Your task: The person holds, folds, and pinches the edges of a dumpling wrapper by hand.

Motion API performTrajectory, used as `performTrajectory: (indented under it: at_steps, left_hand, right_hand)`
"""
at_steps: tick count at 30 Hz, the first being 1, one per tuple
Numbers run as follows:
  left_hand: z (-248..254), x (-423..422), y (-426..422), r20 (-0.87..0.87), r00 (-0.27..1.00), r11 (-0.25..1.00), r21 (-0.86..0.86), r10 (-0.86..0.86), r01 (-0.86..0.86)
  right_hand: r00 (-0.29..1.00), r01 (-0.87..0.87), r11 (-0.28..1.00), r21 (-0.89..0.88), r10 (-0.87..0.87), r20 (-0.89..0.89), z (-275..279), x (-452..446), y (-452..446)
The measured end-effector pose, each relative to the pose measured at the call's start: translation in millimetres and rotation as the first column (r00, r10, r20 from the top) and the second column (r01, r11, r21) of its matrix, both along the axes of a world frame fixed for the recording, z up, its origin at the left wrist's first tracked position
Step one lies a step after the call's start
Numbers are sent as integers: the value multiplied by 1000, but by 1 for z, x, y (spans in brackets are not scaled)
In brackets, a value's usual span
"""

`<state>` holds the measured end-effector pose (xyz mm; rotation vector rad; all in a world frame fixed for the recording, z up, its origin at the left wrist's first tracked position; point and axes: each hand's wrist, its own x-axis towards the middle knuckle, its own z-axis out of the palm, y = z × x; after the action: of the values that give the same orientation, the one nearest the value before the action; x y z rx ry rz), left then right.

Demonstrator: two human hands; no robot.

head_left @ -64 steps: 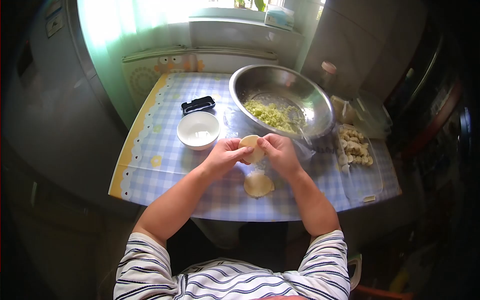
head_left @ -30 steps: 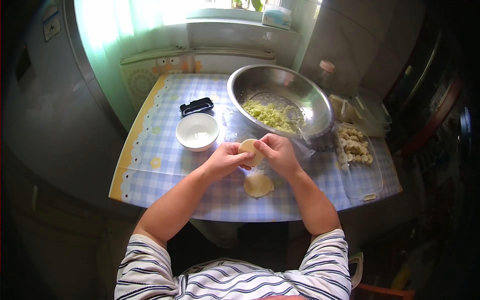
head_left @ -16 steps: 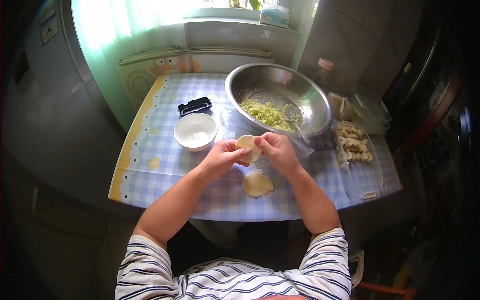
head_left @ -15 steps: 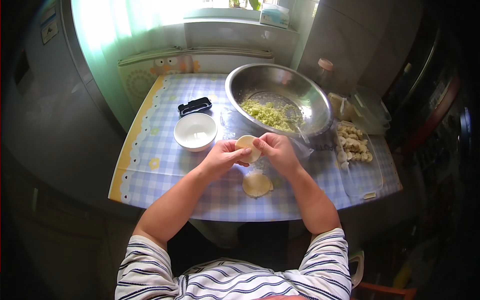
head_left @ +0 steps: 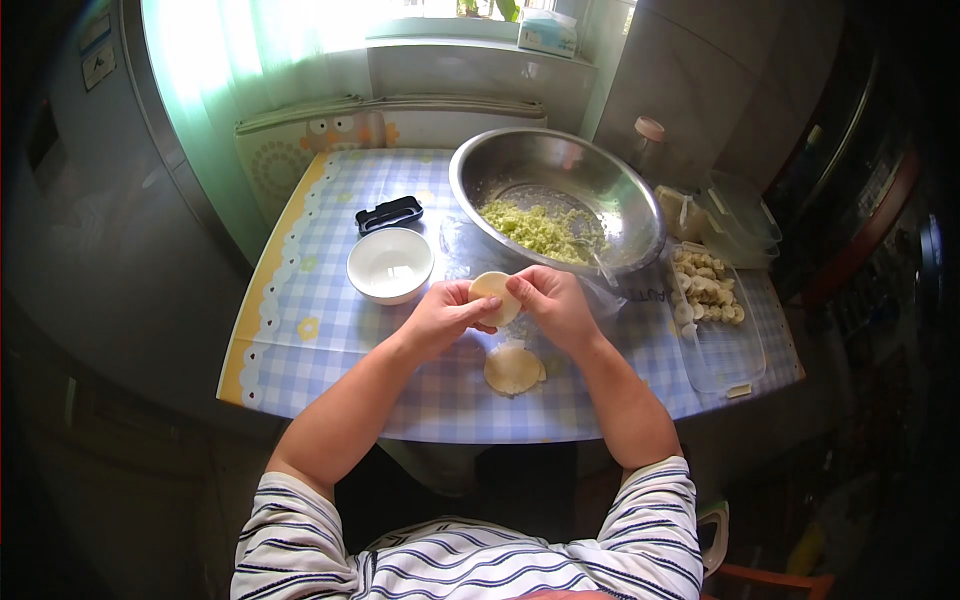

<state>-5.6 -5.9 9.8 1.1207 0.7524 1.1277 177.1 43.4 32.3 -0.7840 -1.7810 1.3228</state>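
Note:
A round, pale dumpling wrapper (head_left: 492, 287) is held up between both hands, above the front middle of the table. My left hand (head_left: 448, 312) pinches its left side, thumb across the face. On the other side, my right hand (head_left: 552, 302) grips the upper right edge between thumb and fingers. More wrappers (head_left: 514, 370) lie on the cloth just below the hands. Behind them stands a large steel bowl (head_left: 640, 215) with chopped green filling (head_left: 540, 230) and a utensil handle leaning at its near rim.
A white bowl (head_left: 391, 264) sits left of the hands, with a black plastic holder (head_left: 389, 214) behind it. To the right, a clear plastic container (head_left: 728, 365) holds several dumplings (head_left: 706, 287). A checked cloth (head_left: 330, 370) covers the table. A lidded jar (head_left: 650, 140) stands behind.

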Motion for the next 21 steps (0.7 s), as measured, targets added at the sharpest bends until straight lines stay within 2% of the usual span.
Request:
performTrajectory:
  at_steps: [2, 8, 17, 21]
  left_hand:
    - [0, 0, 0, -15, 1000, 1000, 4, -15, 15]
    - [-1, 1, 0, -38, 998, 999, -3, -41, 41]
    - [0, 1, 0, -25, 1000, 1000, 8, -14, 14]
    - [2, 1, -1, -27, 1000, 1000, 9, -14, 14]
  right_hand:
    - [998, -16, 999, -41, 13, -54, 0, -1, 0]
    - [1000, 3, 1000, 3, -3, 15, 3, -1, -1]
    - [1000, 26, 999, 35, -26, 12, 0, 0, -1]
    - [997, -26, 997, -75, 21, -70, 0, 1, 2]
